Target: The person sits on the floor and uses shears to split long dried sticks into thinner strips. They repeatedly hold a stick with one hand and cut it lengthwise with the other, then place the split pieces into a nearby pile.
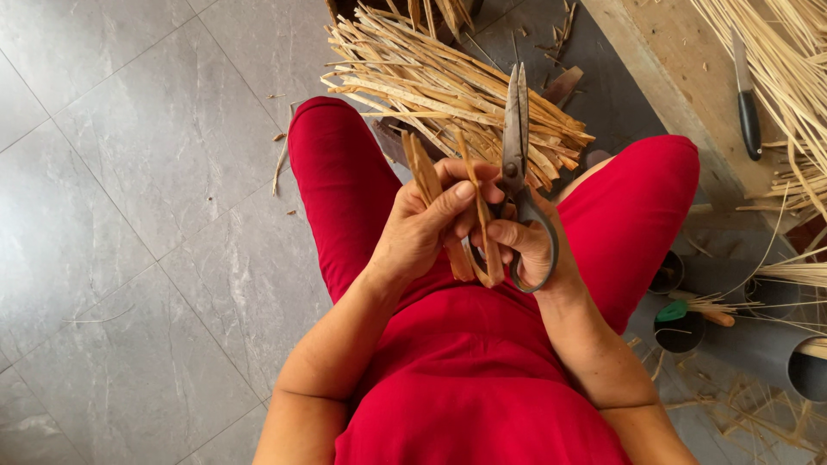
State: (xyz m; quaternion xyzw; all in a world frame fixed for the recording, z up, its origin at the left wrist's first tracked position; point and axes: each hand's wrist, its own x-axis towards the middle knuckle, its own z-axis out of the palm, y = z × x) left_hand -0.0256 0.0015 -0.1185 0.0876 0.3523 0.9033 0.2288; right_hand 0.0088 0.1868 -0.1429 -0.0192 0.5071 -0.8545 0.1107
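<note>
L hand (422, 226) closed round a bundle of thin bamboo strips (419, 165), held upright over lap; R hand (527, 245) gripping scissors (518, 146), fingers through loop handle, blades shut, pointing up. Strips prob. light, stiff, splintery w/ sharp edges; best held mid-bundle, firmly.

Dull metal scissors (517, 129); dry, perhaps bamboo strips (431, 86); matt floor tiles (129, 172).

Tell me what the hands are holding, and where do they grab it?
The left hand grips a bunch of short bamboo strips around their lower part. The right hand holds scissors by the handle loops, blades closed and pointing away.
</note>
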